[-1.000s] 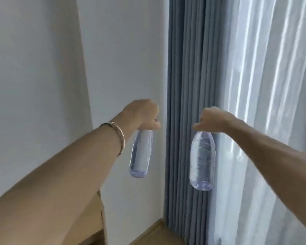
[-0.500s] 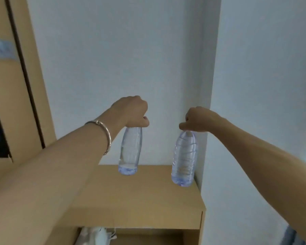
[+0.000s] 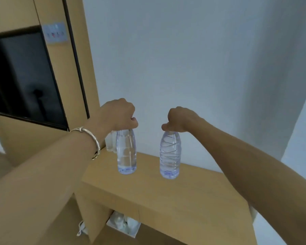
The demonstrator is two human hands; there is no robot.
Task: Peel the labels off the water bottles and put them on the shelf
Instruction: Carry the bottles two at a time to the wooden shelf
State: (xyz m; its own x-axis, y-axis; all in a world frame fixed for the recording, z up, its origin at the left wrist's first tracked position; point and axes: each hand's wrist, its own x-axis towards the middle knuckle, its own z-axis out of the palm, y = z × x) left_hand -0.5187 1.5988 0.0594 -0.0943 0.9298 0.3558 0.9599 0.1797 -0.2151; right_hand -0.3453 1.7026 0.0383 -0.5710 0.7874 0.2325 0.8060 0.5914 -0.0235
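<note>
Above the light wooden shelf (image 3: 175, 197), two clear label-free plastic water bottles, smooth (image 3: 126, 152) and ribbed (image 3: 170, 154), are gripped by their tops, apparently just clear of it, by the left hand (image 3: 120, 114) and right hand (image 3: 179, 120).

The shelf (image 3: 166, 195) is a light wooden top whose back edge meets a white wall (image 3: 184, 68). At its back left corner stands something clear and glass-like (image 3: 110, 143) (mostly hidden, so its form is unclear). Two label-free bottles stand upright over the surface near the back edge, a smooth bottle (image 3: 126, 152) toward the left end and a ribbed bottle (image 3: 170, 156) just beside it; whether their bases touch the wood cannot be told.
</note>
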